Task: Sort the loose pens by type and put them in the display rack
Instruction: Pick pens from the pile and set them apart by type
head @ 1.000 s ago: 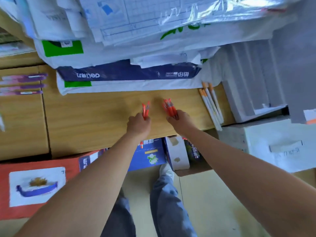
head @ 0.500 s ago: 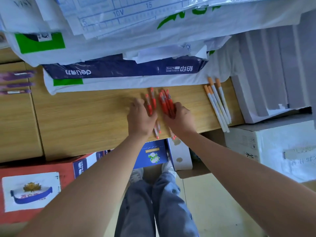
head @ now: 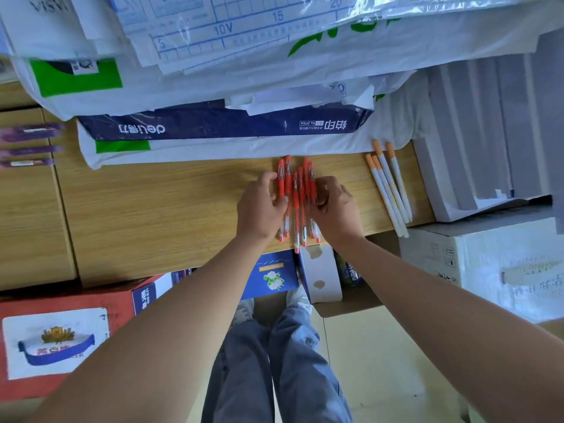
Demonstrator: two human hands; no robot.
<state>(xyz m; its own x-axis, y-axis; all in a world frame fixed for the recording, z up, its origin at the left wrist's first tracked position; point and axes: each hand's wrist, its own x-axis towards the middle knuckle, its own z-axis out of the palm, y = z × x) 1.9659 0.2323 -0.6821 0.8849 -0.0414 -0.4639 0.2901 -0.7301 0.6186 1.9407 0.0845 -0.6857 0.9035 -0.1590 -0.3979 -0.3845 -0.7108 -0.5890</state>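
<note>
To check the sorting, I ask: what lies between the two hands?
Red pens lie on the desk between the left hand and the right hand; both touch them. The head view shows it.

A light wood-grain bench (head: 152,215) runs across the view, with a seam near its left end. Plastic-wrapped paper packs (head: 244,71) are piled along its far side, one in a dark blue wrapper (head: 229,123). Grey-white slabs (head: 488,132) are stacked at the right, next to a white cardboard box (head: 488,264). Below the bench's near edge stand a red carton (head: 61,297), a blue box (head: 274,273) and a small white box (head: 320,276). The floor (head: 381,361) is pale beige. The light is bright and even.
</note>
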